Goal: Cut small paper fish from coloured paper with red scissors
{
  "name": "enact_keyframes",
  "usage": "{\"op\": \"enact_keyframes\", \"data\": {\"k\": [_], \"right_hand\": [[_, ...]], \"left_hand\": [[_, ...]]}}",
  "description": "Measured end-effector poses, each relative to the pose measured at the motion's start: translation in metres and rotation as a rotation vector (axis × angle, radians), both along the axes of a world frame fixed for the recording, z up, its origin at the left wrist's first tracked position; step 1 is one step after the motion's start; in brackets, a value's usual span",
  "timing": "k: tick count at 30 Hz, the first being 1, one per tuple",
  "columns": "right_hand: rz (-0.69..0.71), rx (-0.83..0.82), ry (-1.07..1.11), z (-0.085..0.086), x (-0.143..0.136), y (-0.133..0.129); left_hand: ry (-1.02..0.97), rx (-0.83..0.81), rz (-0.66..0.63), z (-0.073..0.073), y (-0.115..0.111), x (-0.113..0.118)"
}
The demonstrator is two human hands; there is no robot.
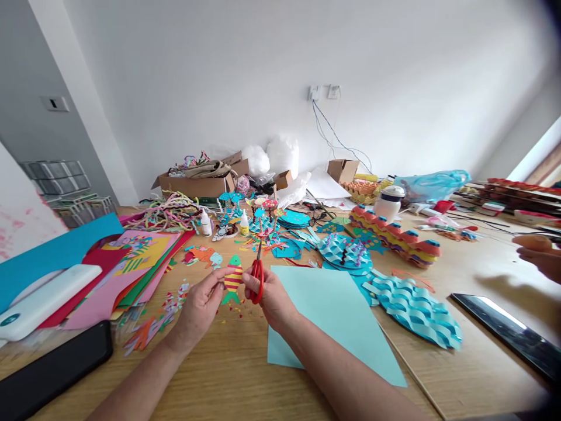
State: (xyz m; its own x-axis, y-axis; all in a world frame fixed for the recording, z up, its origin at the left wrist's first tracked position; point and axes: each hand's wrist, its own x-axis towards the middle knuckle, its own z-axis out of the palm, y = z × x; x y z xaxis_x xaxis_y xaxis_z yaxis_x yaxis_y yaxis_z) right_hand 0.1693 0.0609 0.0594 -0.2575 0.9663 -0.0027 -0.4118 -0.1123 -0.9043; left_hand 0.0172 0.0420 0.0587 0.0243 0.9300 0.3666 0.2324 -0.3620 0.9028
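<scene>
Between the fingertips of my left hand [204,301] is a paper fish [234,276] with a green head, a green tail and red and yellow stripes. My right hand [274,295] grips red-handled scissors [258,280], their blades pointing up and away from me. The fingers of that hand are also close to the fish's right edge; whether they touch it I cannot tell. Tiny paper scraps lie on the table below the fish. A light blue sheet [324,316] lies partly under my right forearm.
Coloured paper [100,286] and a black phone [56,368] are at left. Glue bottles [205,224] stand behind the fish. A woven blue paper piece [418,310], a tablet [508,333] and a painted egg carton [394,237] are at right. Another person's hand [541,257] shows at the right edge.
</scene>
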Motion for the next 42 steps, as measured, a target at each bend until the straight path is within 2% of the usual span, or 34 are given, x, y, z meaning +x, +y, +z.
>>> {"op": "enact_keyframes", "data": {"k": [3, 6, 9, 18, 24, 30, 36, 42], "right_hand": [[-0.004, -0.025, 0.02, 0.0, -0.002, -0.002], [-0.015, -0.022, 0.021, 0.002, -0.002, -0.002], [-0.009, -0.018, 0.018, 0.003, -0.001, -0.002], [-0.016, 0.019, -0.069, 0.004, -0.001, 0.001], [0.024, 0.163, -0.269, -0.011, -0.006, 0.004], [0.027, 0.228, -0.484, -0.022, -0.007, 0.004], [0.045, 0.191, -0.479, -0.019, -0.007, 0.003], [0.039, 0.183, -0.482, -0.024, -0.009, 0.002]], "left_hand": [[0.024, 0.014, -0.034, -0.002, -0.002, 0.003], [-0.094, 0.008, -0.064, -0.003, -0.001, 0.003], [-0.177, 0.006, -0.03, -0.004, 0.001, -0.001], [-0.058, 0.014, -0.002, -0.001, 0.003, -0.006], [-0.169, -0.179, -0.077, 0.002, 0.001, 0.007], [-0.235, -0.227, -0.038, -0.004, 0.005, 0.01], [-0.319, -0.292, -0.012, -0.011, 0.005, 0.007], [-0.384, -0.315, 0.039, -0.016, 0.009, 0.003]]}}
